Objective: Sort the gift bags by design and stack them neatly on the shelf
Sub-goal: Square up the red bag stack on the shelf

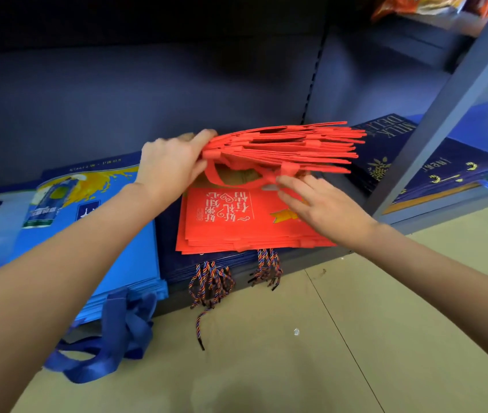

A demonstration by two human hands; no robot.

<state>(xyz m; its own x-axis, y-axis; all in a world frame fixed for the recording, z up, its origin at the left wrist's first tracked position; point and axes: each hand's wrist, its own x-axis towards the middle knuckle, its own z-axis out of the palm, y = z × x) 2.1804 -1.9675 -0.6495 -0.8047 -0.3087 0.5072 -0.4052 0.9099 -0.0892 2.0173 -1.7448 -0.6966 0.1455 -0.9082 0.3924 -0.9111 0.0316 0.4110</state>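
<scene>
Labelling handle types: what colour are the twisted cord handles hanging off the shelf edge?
Multicoloured twist, blue, red and orange strands, on the cord handles; head view.

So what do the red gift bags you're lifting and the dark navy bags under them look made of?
Red gift bags: likely matte non-woven fabric, judging by the dull, unglossy surface, thin floppy layers and flat sewn-on strap handles. Dark navy bags: probably coated paper or card, with thin, crisp stacked edges and twisted multicoloured cord handles; the finish is hard to confirm.
</scene>
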